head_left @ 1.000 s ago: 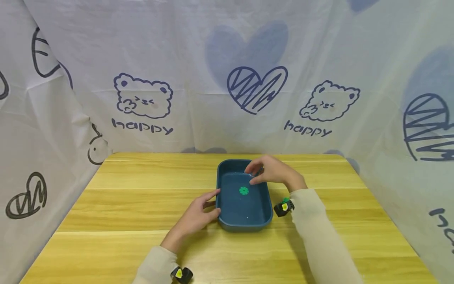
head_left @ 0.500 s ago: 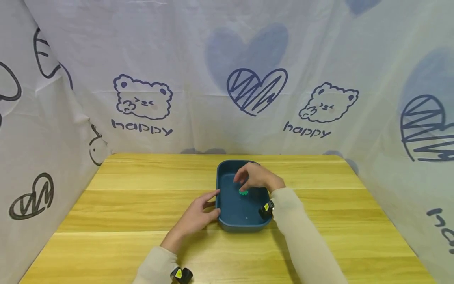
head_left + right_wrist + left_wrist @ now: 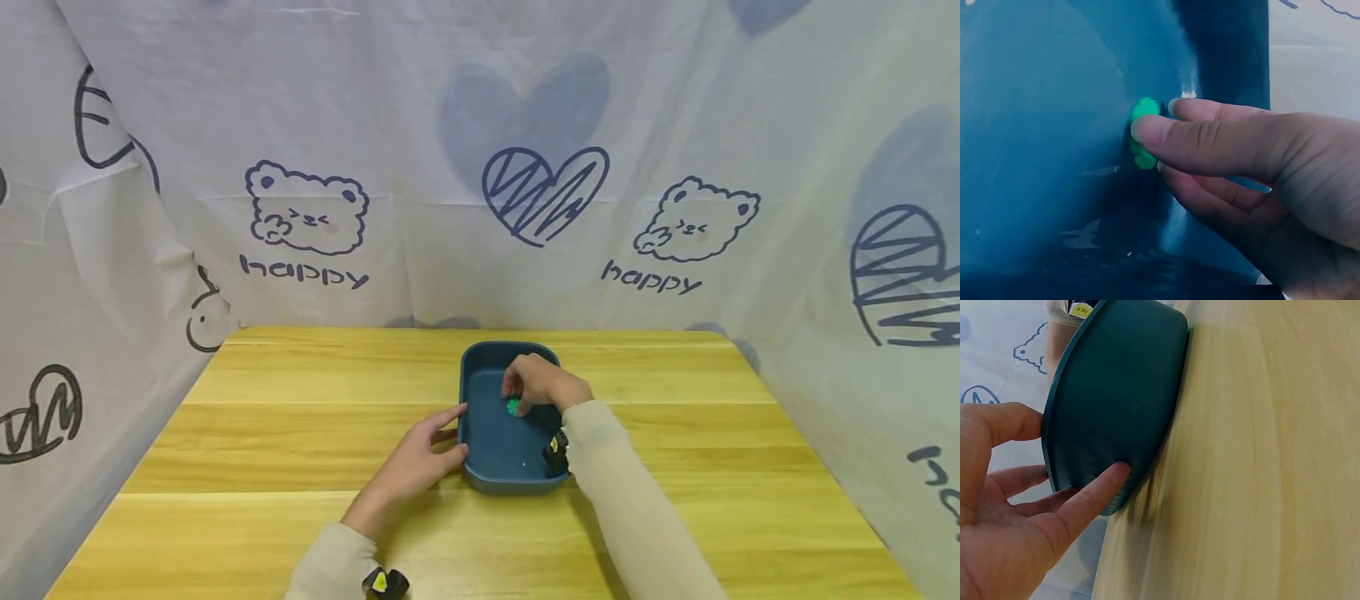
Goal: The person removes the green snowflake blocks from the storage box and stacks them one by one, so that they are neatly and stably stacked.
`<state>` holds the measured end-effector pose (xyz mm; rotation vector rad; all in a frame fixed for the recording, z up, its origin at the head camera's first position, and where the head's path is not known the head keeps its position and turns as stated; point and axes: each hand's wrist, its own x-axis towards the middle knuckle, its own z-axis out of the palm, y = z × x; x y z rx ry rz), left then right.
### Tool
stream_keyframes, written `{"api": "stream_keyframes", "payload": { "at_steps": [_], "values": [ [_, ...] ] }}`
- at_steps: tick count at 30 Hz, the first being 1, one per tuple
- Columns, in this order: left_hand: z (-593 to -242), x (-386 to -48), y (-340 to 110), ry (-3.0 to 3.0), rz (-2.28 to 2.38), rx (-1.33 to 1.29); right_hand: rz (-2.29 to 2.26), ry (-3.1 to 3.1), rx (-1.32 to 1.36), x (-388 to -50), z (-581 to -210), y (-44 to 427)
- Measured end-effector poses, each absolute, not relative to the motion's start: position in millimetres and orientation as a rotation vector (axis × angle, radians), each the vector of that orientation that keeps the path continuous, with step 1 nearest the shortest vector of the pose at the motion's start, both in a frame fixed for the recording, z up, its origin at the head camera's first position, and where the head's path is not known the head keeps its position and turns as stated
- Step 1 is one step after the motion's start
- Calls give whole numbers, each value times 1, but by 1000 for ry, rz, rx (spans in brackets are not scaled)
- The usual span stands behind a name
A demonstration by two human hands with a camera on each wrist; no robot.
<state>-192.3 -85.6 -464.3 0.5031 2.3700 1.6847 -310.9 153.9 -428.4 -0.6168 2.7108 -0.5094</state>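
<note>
A small green notched plastic disc (image 3: 513, 407) is inside the dark blue rectangular tub (image 3: 498, 483). My right hand (image 3: 543, 385) reaches into the tub from the right and pinches the disc at its edge. In the right wrist view the thumb of that hand (image 3: 1235, 147) lies over the disc (image 3: 1145, 156), its fingertips just beyond; their contact is partly hidden. My left hand (image 3: 416, 454) rests against the tub's left side with spread, mostly straight fingers. The left wrist view shows its fingertips touching the tub's outer wall (image 3: 1122, 381) and rim.
The tub stands on a wood-grain table (image 3: 300, 433), toward its far edge. A white cloth (image 3: 420, 108) with bear and heart drawings hangs behind and at both sides. Tiny white specks lie on the tub's floor.
My right hand has moved left and down into the tub, from above its far right rim to the disc, and has taken hold of it. My left hand has stayed at the tub's side.
</note>
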Motion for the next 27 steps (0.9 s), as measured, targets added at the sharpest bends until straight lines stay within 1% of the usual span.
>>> {"api": "stream_keyframes", "payload": {
  "at_steps": [13, 27],
  "values": [
    [-466, -192, -85, 2389, 1674, 503, -584, 2657, -688, -310, -437, 150],
    [-462, -192, -84, 2381, 1667, 485, -599, 2648, -649, -307, -435, 152]
  ]
}}
